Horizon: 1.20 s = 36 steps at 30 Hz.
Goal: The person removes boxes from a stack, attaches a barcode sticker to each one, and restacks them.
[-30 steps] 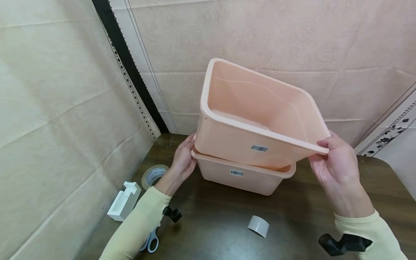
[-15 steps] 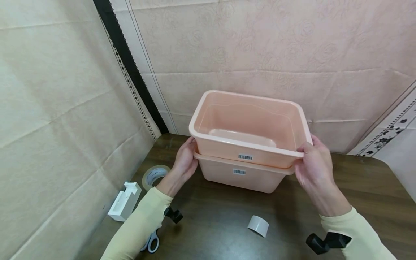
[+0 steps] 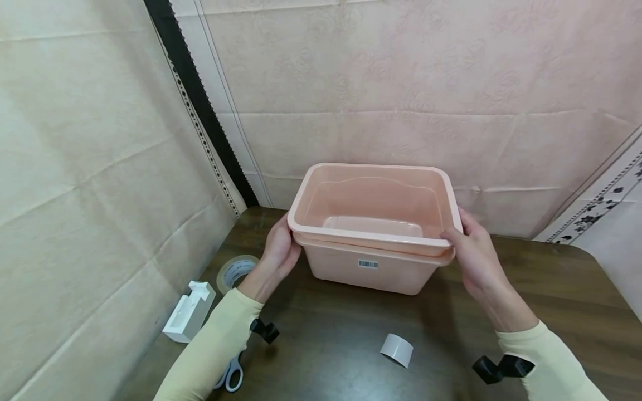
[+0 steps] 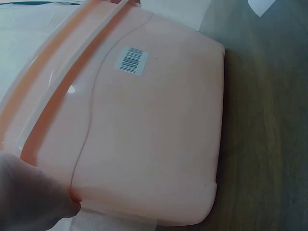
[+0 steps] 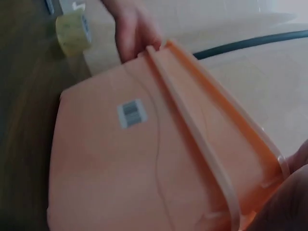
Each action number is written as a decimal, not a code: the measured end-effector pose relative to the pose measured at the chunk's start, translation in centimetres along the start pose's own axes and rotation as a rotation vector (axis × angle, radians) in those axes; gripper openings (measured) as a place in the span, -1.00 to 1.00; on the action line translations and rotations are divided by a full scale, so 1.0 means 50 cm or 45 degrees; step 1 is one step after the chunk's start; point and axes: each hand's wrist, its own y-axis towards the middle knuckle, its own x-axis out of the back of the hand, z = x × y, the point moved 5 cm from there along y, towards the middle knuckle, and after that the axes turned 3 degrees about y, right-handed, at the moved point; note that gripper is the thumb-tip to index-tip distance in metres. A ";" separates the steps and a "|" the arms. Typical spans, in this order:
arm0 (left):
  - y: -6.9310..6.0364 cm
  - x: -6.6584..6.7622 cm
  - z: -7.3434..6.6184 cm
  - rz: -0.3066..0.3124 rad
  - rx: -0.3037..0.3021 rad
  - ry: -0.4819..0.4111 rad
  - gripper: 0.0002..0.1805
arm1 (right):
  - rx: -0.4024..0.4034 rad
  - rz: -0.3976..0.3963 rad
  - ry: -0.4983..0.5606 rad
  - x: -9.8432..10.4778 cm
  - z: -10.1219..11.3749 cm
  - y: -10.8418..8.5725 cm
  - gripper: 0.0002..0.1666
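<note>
Two pink plastic bins are stacked, one inside the other. The upper bin (image 3: 376, 206) sits deep in the lower bin (image 3: 361, 273), with its rim slightly above the lower one. My left hand (image 3: 281, 245) holds the lower bin at its left end, and in the left wrist view its thumb (image 4: 33, 197) presses on the wall below the rim. At the right front corner my right hand (image 3: 473, 256) grips the upper bin's rim, thumb on top. Fingers of both hands are partly hidden behind the bins. A barcode label (image 3: 368, 264) shows on the lower bin's front.
Left of the bins lie a roll of tape (image 3: 236, 272), a white block-like holder (image 3: 189, 312) and scissors (image 3: 233, 374), partly under the left sleeve. A curved white piece (image 3: 397, 350) lies in front on the brown table (image 3: 321, 345). Cloth walls (image 3: 426, 72) stand behind and left.
The upper bin has come down from a tilt and sunk into the lower bin, covering its own label. My right hand has moved down and left with it; the left has barely moved.
</note>
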 end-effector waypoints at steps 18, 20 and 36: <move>0.005 0.017 -0.010 -0.073 0.029 -0.023 -0.45 | 0.147 0.047 -0.610 0.006 -0.045 0.012 -0.22; 0.005 0.017 -0.011 -0.063 0.033 -0.005 -0.43 | 0.164 0.046 -0.612 0.006 -0.045 0.011 -0.21; 0.001 0.028 -0.043 -0.047 -0.134 0.633 -0.28 | 0.147 0.132 -0.503 0.028 -0.053 0.015 -0.14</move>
